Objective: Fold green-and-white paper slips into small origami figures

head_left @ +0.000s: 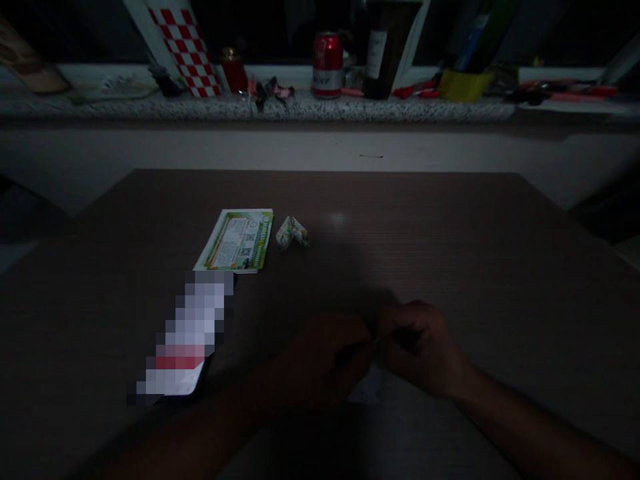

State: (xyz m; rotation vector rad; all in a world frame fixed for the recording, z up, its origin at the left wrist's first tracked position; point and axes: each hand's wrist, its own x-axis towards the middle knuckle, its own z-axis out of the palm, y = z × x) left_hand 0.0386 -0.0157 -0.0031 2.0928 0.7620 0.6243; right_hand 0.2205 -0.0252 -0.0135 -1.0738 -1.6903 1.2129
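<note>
My left hand (pixel 335 353) and right hand (pixel 420 343) meet at lower centre of the frame, fingers curled in and tips pinched on a small piece (pixel 377 341), too dark for me to make out; a pale scrap (pixel 367 389) shows just below them, and I cannot tell whether it is joined to that piece; I judge this fine work is best done with light, even pressure, both thumbs close to the pinch, wrists low over the desk (pixel 475 247), and more light, since my own shadow falls here; counting, I have two hands, one small piece, one pale scrap, one folded paper shape (pixel 293 233) near the centre, one pile of printed sheets (pixel 239 241) left of it, its sheets too tight to number, one phone (pixel 193 333) at lower left, and one red can (pixel 328 65) at top centre.
</note>
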